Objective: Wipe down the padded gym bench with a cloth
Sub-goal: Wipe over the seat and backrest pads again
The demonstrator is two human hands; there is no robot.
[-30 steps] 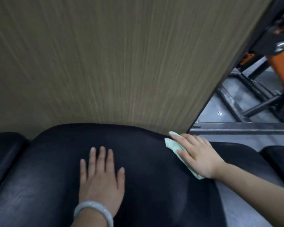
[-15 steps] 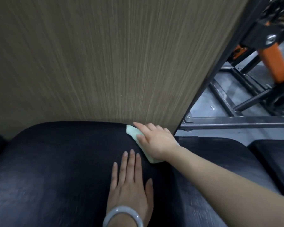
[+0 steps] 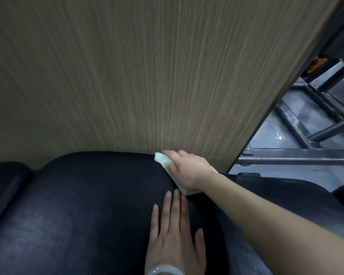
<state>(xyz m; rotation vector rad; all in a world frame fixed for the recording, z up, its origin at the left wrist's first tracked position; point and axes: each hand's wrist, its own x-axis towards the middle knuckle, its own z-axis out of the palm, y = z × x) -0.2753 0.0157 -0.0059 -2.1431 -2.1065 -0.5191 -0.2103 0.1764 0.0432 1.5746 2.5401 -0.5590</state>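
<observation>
Black padded bench (image 3: 91, 211) fills the lower half of the frame, its rounded far edge butting against the wood-grain panel (image 3: 127, 76) that takes up most of the upper frame. Pale green cloth (image 3: 161, 160) sits on the bench at centre-right, right at the seam where pad meets panel — folded, one corner poking out toward the left, another bit showing below the palm near the wrist. Right hand (image 3: 185, 170) lies on top of it, fingers extended and flat, pressing the cloth into the pad rather than pinching it; thumb runs along the cloth's near edge. Whether any fingertip curls under the fabric I can't tell, the hand hides most of it. Right forearm runs diagonally from the lower right corner. Left hand (image 3: 173, 233) is at bottom centre, palm down on the bench, fingers straight and close together, thumb out to the right, holding nothing — its fingertips sit just below the cloth, near but apart. Pale bracelet (image 3: 165, 270) on the left wrist at the bottom edge. A second dark pad (image 3: 4, 187) at lower left, separated by a gap. Upper right: grey floor (image 3: 276, 135), dark metal frame bars (image 3: 296, 157), orange part (image 3: 316, 65) blurred.
</observation>
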